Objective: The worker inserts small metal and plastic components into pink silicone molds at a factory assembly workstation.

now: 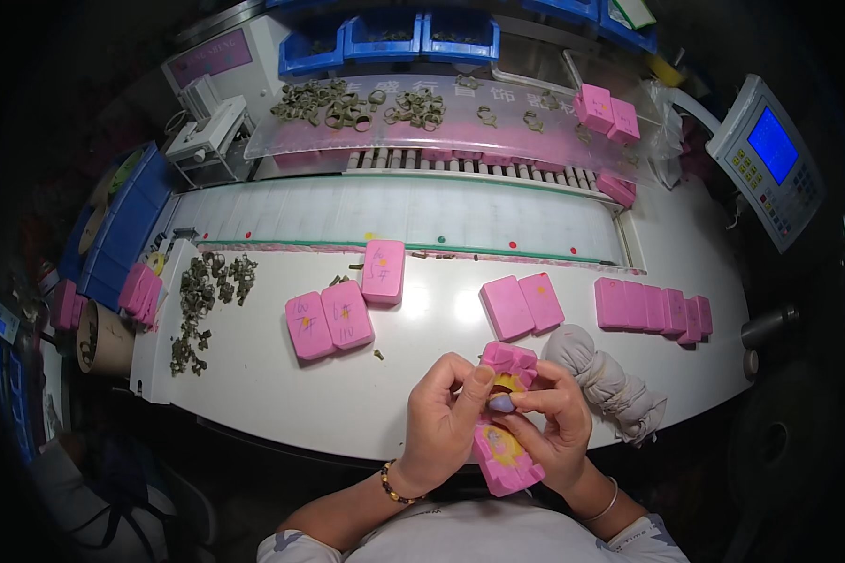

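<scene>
A pink rubber mold lies split open between my hands near the table's front edge. Its upper half (509,357) and lower half (509,466) both have yellow around the inner cavity. My left hand (446,413) is closed, its thumb and fingers gripping the mold's left side. From the right, my right hand (559,422) curls around the mold, and its fingertips pinch a small lilac-blue piece (501,403) at the cavity. The fingers partly cover that piece, so its full shape is hidden.
Closed pink molds (329,322) sit left of centre, with another pair (521,307) in the middle and a row (648,307) at right. Greenish ring pieces (207,291) are heaped at left. A grey cloth bundle (610,380) lies beside my right hand. A keypad panel (770,159) stands far right.
</scene>
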Motion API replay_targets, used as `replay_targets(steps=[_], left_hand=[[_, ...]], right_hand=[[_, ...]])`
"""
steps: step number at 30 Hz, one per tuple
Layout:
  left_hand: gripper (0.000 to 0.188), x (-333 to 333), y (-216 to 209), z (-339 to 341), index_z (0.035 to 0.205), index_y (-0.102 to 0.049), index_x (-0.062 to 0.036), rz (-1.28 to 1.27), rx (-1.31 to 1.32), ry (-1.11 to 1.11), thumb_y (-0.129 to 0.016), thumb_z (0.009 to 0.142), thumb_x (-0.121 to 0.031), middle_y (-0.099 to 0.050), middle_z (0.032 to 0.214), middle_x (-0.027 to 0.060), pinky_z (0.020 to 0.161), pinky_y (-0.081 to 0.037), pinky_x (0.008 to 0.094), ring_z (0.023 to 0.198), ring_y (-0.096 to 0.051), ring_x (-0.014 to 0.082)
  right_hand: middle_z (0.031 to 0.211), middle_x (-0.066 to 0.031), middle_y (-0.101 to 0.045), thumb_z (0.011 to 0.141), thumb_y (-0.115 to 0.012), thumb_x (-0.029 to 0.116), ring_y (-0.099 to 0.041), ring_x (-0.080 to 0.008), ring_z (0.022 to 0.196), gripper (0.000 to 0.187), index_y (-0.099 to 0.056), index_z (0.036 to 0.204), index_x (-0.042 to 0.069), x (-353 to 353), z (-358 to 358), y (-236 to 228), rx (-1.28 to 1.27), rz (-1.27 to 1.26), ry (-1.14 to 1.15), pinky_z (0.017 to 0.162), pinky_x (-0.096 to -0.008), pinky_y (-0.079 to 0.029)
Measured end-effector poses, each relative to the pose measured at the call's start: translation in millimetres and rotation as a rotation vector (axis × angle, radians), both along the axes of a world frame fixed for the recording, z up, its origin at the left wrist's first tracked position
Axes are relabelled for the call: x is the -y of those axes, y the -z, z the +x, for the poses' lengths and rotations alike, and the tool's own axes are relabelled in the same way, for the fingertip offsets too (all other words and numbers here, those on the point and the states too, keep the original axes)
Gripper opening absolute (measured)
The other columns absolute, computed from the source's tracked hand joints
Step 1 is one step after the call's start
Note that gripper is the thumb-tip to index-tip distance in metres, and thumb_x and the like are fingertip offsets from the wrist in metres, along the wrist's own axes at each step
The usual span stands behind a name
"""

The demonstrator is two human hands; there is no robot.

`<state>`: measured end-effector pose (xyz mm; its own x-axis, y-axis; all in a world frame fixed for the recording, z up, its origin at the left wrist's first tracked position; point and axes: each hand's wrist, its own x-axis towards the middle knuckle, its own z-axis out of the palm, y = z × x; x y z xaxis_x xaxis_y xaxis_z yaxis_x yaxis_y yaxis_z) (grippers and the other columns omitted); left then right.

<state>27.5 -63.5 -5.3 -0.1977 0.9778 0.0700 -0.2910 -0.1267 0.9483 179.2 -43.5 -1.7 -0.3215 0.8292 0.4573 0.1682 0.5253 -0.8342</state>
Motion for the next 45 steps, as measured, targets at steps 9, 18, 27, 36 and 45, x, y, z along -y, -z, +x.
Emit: replay_targets(steps=[9,18,27,36,45], left_hand=[[0.026,-1,0,2,0.083,-0.051,-0.0007,0.054,-0.124,-0.03,-0.059,0.098,-0.02,-0.052,0.077,0.0025,0.059,-0.046,0.0228,0.067,-0.051,0.0065],[0.029,1,-5,-3,0.081,-0.049,-0.0038,-0.068,-0.167,0.068,-0.05,0.102,-0.023,-0.045,0.072,-0.0036,0.06,-0.036,0.0205,0.069,-0.039,0.003],[0.034,1,15,7,0.074,-0.049,-0.0013,-0.182,-0.085,0.087,-0.056,0.099,-0.023,-0.044,0.061,-0.0014,0.054,-0.035,0.0238,0.061,-0.038,0.0048],[0.034,4,19,11,0.074,-0.048,-0.0018,-0.193,-0.104,0.078,-0.055,0.1,-0.023,-0.042,0.061,-0.0016,0.052,-0.033,0.0243,0.06,-0.036,0.0049],[0.033,6,19,10,0.076,-0.049,-0.0016,-0.188,-0.086,0.096,-0.055,0.1,-0.023,-0.044,0.063,-0.0018,0.053,-0.035,0.0236,0.062,-0.037,0.0047]], right_hand=[[0.109,-0.0093,-0.057,0.079,-0.072,-0.006,-0.058,-0.0109,0.083,0.029,-0.059,0.103,0.003,-6,-6,-25,-0.407,-0.549,-0.152,0.071,-0.0246,-0.05],[0.099,-0.0084,-0.061,0.076,-0.072,-0.01,-0.059,-0.0115,0.084,0.022,-0.063,0.093,0.0,-15,9,-14,-0.111,-0.453,-0.264,0.074,-0.0244,-0.049],[0.102,-0.012,-0.063,0.076,-0.072,-0.012,-0.063,-0.0151,0.092,0.021,-0.062,0.092,-0.002,-3,18,4,-0.238,-0.583,-0.222,0.083,-0.0277,-0.051],[0.101,-0.0118,-0.063,0.075,-0.074,-0.01,-0.062,-0.0149,0.093,0.02,-0.063,0.09,-0.002,1,19,6,-0.224,-0.576,-0.194,0.084,-0.0279,-0.05],[0.1,-0.0131,-0.064,0.072,-0.077,-0.006,-0.064,-0.0181,0.089,0.021,-0.063,0.088,-0.001,0,22,6,-0.105,-0.469,-0.176,0.082,-0.0289,-0.05]])
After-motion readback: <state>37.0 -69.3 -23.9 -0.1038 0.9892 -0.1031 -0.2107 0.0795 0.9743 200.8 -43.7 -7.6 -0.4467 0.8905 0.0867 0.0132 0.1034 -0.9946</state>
